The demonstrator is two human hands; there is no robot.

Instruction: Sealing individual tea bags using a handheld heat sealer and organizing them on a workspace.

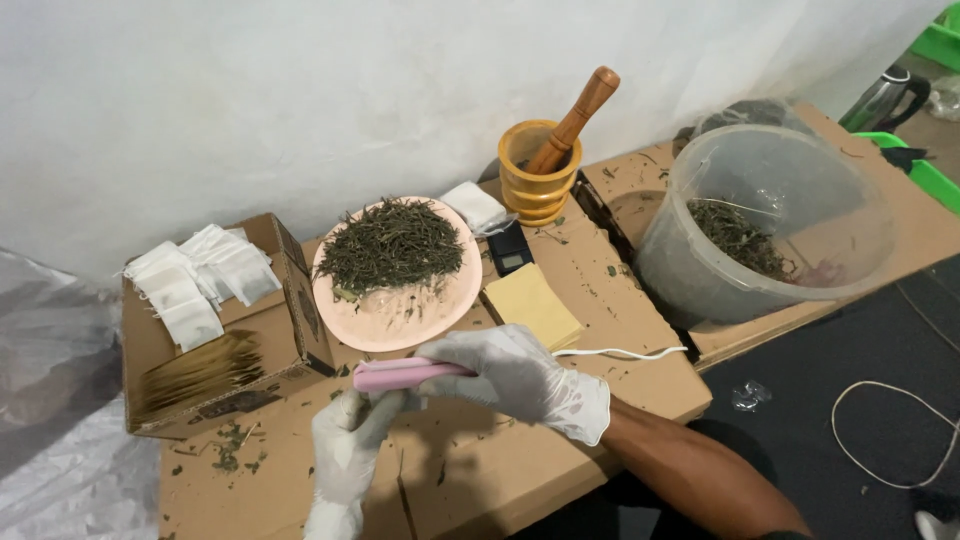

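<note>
Right hand (pixel 520 375), gloved in white, closed in a firm grip over the pink sealing tool (pixel 400 374), fingers wrapped across its top near the cord end. Left hand (pixel 348 440), gloved too, raised from below with fingers curled up against the underside of the same tool; grip closed on it, though whether anything thin was pinched between tool and fingers could not be told. Tool held level, just above the cardboard worktop (pixel 520 470), with a white cord (pixel 620 353) trailing off from the right-hand grip toward the far side. Just beyond the grip, a pink plate (pixel 400 320) heaped with dried green leaves (pixel 392 245). Close beyond the right hand, a yellow pad (pixel 533 303), and past that a small black scale (pixel 511 248). Farther back, a yellow wooden mortar (pixel 535 185) with a brown pestle (pixel 580 115) leaning in it, and a small white packet (pixel 475 206) beside. Off to the left of the grip, an open cardboard box (pixel 215 345) holding a pile of small white bags (pixel 200 275) and a stack of flat tan sachets (pixel 190 375). Well away to the right, a clear plastic bucket (pixel 770 215) with more dried leaves at the bottom. Leaf crumbs scattered over the cardboard near the left hand.
</note>
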